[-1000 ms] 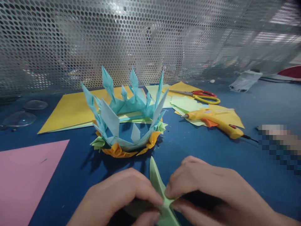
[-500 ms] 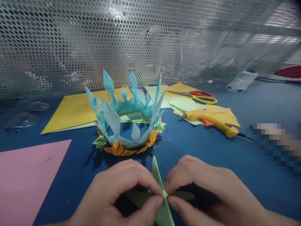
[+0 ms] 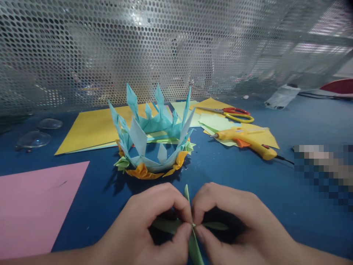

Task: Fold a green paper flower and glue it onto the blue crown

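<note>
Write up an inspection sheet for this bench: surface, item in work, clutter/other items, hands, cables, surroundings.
Surface: blue tabletop, a few small pale specks.
Item in work: folded green paper, pinched at its centre, flaps spread outward.
Clutter/other items: blue paper crown standing beyond the hands; pink sheet and clear-lensed glasses at left; yellow sheet behind the crown; scissors and yellow glue gun among paper scraps at right.
Hands: left hand and right hand both grip the green paper, thumb against forefinger.
Cables: glue gun's black cord runs into a pixelated patch; beyond that, cannot tell.
Surroundings: perforated screen behind the table.
</note>
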The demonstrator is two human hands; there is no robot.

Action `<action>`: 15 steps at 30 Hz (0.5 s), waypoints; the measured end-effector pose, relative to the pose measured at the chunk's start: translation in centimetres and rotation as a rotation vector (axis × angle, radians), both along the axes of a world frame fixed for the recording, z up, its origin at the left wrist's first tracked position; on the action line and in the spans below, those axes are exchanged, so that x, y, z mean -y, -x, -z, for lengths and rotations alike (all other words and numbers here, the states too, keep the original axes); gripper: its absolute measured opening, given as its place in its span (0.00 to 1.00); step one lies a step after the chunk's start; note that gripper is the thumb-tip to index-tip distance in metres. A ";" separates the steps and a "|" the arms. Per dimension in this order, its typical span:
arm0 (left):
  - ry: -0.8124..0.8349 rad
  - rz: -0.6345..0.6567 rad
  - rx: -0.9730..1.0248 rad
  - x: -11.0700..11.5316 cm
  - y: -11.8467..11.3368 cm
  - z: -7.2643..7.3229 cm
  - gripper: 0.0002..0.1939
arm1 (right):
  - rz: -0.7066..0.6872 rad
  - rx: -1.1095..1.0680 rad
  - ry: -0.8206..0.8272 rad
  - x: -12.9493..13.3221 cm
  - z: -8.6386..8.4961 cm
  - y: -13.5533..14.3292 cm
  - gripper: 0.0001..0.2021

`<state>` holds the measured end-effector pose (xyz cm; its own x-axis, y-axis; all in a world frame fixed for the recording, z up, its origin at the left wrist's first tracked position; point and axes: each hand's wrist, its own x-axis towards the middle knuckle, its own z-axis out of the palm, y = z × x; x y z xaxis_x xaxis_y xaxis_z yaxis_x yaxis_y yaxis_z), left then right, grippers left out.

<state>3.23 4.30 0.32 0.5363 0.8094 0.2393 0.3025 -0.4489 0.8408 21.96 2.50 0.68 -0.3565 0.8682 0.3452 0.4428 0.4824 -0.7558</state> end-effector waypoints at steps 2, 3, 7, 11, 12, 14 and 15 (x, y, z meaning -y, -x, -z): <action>0.012 0.007 0.027 0.0 0.0 0.2 0.08 | 0.009 -0.023 0.009 0.0 0.3 0.2 0.08; 0.028 0.001 0.027 0.0 0.0 0.2 0.08 | 0.014 -0.041 0.011 -0.1 0.4 0.3 0.08; 0.118 -0.034 -0.005 0.2 0.0 0.1 0.06 | 0.001 -0.055 0.026 0.0 0.4 0.2 0.07; 0.112 -0.034 0.005 0.5 -0.1 -0.2 0.06 | -0.025 -0.058 0.017 0.1 0.0 -0.2 0.08; 0.097 -0.036 0.016 0.5 -0.1 -0.2 0.06 | -0.021 -0.063 0.007 0.1 -0.1 -0.3 0.08; 0.065 -0.043 0.035 0.6 0.0 -0.1 0.07 | -0.014 -0.068 -0.005 0.1 -0.2 -0.4 0.08; 0.055 -0.043 0.039 0.6 0.0 -0.1 0.07 | -0.015 -0.066 -0.005 0.0 -0.1 -0.4 0.09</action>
<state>3.23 3.71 0.44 0.4917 0.8440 0.2141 0.2869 -0.3892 0.8753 22.33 2.46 0.81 -0.3461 0.8612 0.3723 0.3849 0.4922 -0.7808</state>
